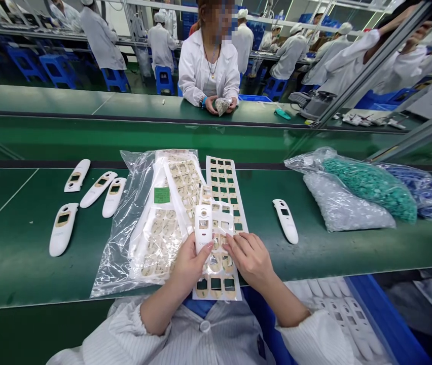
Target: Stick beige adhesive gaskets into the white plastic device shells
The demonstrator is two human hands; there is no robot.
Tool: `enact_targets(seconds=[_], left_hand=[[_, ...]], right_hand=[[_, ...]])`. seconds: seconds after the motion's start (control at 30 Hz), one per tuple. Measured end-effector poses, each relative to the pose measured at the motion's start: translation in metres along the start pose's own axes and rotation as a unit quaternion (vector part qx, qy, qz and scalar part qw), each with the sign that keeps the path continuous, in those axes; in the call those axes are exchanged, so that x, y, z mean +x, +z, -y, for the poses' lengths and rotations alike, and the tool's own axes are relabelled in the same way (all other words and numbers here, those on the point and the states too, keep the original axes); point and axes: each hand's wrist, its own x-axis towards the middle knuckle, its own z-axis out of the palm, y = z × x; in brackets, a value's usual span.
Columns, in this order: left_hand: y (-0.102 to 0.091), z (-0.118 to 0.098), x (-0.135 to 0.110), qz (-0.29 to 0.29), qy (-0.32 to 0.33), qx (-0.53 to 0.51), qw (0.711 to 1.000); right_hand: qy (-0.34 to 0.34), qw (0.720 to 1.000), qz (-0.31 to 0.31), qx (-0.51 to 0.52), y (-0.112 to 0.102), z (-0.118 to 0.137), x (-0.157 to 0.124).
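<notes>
My left hand (190, 263) is closed around a white plastic device shell (203, 228), holding it upright over a sticker sheet (216, 279). My right hand (249, 257) rests on the same sheet just right of the shell, fingertips pinched together at a sticker; what they grip is too small to make out. A second sticker sheet (225, 190) with green windows lies farther back. A clear bag (143, 228) holding more sheets lies to the left.
Several white shells (63, 228) lie at the left of the green bench, and one shell (286, 220) at the right. Bags of small grey, green and blue parts (368, 190) sit far right. A blue bin of shells (345, 314) is at my right knee. A white-coated person (209, 66) stands opposite.
</notes>
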Motion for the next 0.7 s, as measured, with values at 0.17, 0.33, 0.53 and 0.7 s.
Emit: enact_targets(seconds=[0.17, 0.33, 0.53, 0.7], left_hand=[[0.001, 0.001, 0.001, -0.005, -0.002, 0.008, 1.000], [0.001, 0.001, 0.001, -0.012, -0.002, 0.021, 1.000], [0.001, -0.002, -0.001, -0.015, -0.002, 0.036, 0.999], [-0.001, 0.003, 0.000, -0.017, -0.006, 0.042, 0.999]], right_hand=[[0.006, 1.000, 0.003, -0.014, 0.000, 0.003, -0.006], [-0.006, 0.999, -0.035, 0.008, 0.001, 0.006, -0.005], [-0.016, 0.997, -0.044, 0.067, 0.008, 0.006, -0.001], [0.018, 0.992, -0.034, 0.120, 0.012, 0.007, -0.002]])
